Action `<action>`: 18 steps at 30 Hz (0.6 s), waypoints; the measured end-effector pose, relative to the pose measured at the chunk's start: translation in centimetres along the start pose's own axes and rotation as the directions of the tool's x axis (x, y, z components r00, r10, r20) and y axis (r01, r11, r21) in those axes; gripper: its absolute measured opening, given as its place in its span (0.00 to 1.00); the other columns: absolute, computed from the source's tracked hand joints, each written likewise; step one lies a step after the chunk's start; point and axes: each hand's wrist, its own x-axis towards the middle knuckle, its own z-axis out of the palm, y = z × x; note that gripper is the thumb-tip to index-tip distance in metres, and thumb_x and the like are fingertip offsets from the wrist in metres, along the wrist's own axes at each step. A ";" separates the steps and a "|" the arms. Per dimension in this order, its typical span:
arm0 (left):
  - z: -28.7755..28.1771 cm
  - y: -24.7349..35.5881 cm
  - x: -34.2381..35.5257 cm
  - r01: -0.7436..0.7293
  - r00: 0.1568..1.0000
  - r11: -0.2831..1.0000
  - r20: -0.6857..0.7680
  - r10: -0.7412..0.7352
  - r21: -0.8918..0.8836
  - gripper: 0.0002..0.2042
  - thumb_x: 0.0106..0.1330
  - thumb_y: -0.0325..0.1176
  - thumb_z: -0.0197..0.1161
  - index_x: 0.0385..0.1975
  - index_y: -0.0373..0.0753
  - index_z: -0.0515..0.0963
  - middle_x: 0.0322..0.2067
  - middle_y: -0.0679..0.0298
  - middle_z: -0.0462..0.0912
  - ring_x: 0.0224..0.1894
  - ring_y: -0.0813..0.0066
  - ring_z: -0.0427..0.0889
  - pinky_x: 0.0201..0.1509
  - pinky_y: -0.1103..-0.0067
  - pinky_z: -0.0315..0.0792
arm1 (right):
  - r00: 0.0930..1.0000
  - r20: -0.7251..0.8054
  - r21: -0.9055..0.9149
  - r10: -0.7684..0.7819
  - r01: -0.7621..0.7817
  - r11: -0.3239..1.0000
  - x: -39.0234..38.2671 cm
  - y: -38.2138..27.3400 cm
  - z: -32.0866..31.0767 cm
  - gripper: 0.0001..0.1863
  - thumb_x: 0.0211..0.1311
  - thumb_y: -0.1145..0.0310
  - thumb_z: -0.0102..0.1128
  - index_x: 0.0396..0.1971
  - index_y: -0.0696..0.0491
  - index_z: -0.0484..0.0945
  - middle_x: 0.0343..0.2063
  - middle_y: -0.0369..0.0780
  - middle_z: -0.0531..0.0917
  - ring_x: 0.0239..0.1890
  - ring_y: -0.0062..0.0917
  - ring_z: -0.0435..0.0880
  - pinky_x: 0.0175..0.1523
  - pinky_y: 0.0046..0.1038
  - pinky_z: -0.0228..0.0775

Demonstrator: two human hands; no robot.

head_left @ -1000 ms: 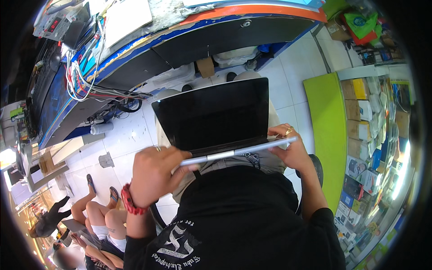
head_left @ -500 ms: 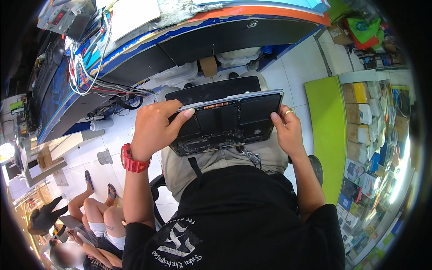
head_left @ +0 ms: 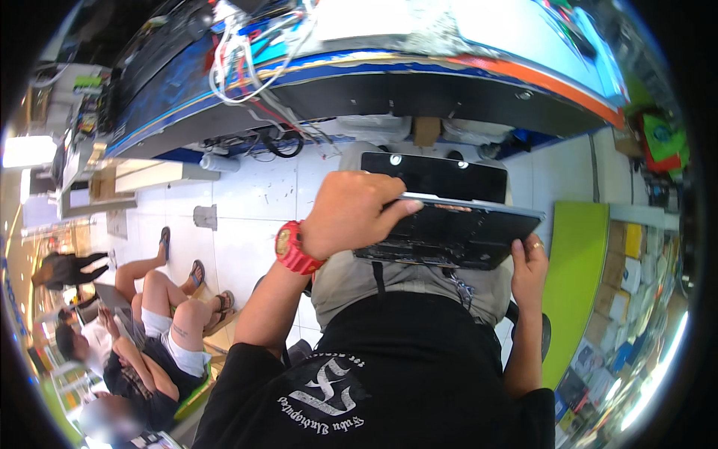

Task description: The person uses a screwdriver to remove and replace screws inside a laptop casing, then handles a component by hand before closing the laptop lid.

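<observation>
An unfolded laptop rests on my lap with its bottom cover off. The opened base (head_left: pixel 465 230) faces me, showing dark battery cells and circuit boards, and its dark glossy screen (head_left: pixel 437 178) lies beyond. My left hand (head_left: pixel 348 213) pinches the base's upper left edge, thumb on the inner side and fingers over the far side. A red watch (head_left: pixel 297 249) is on that wrist. At the lower right corner, my right hand (head_left: pixel 529 268) grips the base's side between thumb and fingers. It wears a ring.
Ahead stands a workbench (head_left: pixel 359 96) with dark drawer fronts and an orange edge, cables (head_left: pixel 250 82) hanging off it. Below are clear tubs and a brown box (head_left: pixel 426 132). A green panel (head_left: pixel 572 277) and a glass display case (head_left: pixel 636 299) are at right. People sit at left.
My view has swung left, so the laptop and bench appear farther right. The base is tilted more edge-on to me. Both hands keep their hold on it.
</observation>
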 end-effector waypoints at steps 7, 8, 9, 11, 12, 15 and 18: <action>-1.2 2.6 -4.0 -0.050 0.998 0.998 0.032 0.049 0.044 0.18 0.70 0.48 0.70 0.24 0.44 0.79 0.22 0.65 0.78 0.25 0.61 0.83 0.28 0.65 0.72 | 0.944 0.324 -0.156 -0.059 0.115 0.981 -1.7 1.8 -3.7 0.16 0.69 0.78 0.66 0.55 0.60 0.82 0.48 0.42 0.89 0.55 0.30 0.86 0.64 0.35 0.76; -1.5 3.2 -4.6 -0.058 0.998 0.996 0.030 0.056 0.062 0.17 0.69 0.48 0.71 0.24 0.44 0.78 0.22 0.66 0.78 0.25 0.62 0.83 0.28 0.66 0.72 | 0.932 0.359 -0.023 -0.053 0.065 0.998 -1.3 2.8 -4.5 0.16 0.70 0.78 0.65 0.55 0.60 0.83 0.49 0.42 0.88 0.56 0.30 0.86 0.64 0.34 0.76; -1.7 4.0 -5.1 -0.070 0.997 0.995 0.030 0.068 0.070 0.17 0.68 0.47 0.72 0.24 0.44 0.78 0.22 0.66 0.77 0.25 0.64 0.82 0.28 0.67 0.72 | 0.920 0.390 0.104 -0.045 0.004 0.995 -0.7 3.5 -5.3 0.15 0.70 0.78 0.64 0.55 0.60 0.83 0.49 0.42 0.88 0.56 0.30 0.86 0.64 0.34 0.76; -2.0 5.2 -6.4 -0.088 0.996 0.992 0.029 0.086 0.093 0.15 0.63 0.44 0.76 0.24 0.46 0.77 0.22 0.69 0.75 0.23 0.70 0.80 0.28 0.71 0.71 | 0.959 0.284 0.244 -0.008 -0.064 0.968 0.2 5.0 -5.4 0.17 0.71 0.77 0.61 0.57 0.59 0.83 0.55 0.42 0.86 0.61 0.31 0.83 0.67 0.34 0.74; -1.5 5.3 -7.0 -0.095 0.995 0.992 0.013 0.094 0.083 0.14 0.62 0.43 0.76 0.25 0.46 0.78 0.22 0.69 0.75 0.23 0.70 0.80 0.28 0.72 0.71 | 0.983 0.136 0.014 -0.126 0.125 0.992 0.8 2.4 -4.4 0.21 0.69 0.80 0.58 0.61 0.58 0.82 0.62 0.46 0.82 0.65 0.34 0.80 0.68 0.34 0.72; -0.7 5.6 -7.9 -0.140 0.990 0.987 -0.025 0.142 0.075 0.13 0.59 0.42 0.79 0.29 0.45 0.81 0.22 0.71 0.74 0.22 0.72 0.79 0.28 0.74 0.71 | 0.799 0.303 -0.565 -0.520 0.590 0.577 2.9 0.3 -3.4 0.26 0.69 0.75 0.62 0.68 0.56 0.78 0.67 0.50 0.78 0.73 0.47 0.74 0.72 0.46 0.70; -1.3 5.8 -8.1 -0.100 0.995 0.991 0.037 0.097 0.089 0.14 0.53 0.40 0.81 0.33 0.42 0.84 0.25 0.67 0.81 0.24 0.68 0.83 0.29 0.72 0.74 | 0.778 0.335 -0.645 -0.532 0.600 0.473 4.3 0.5 -1.9 0.28 0.71 0.69 0.64 0.69 0.56 0.77 0.68 0.50 0.77 0.75 0.51 0.70 0.73 0.50 0.68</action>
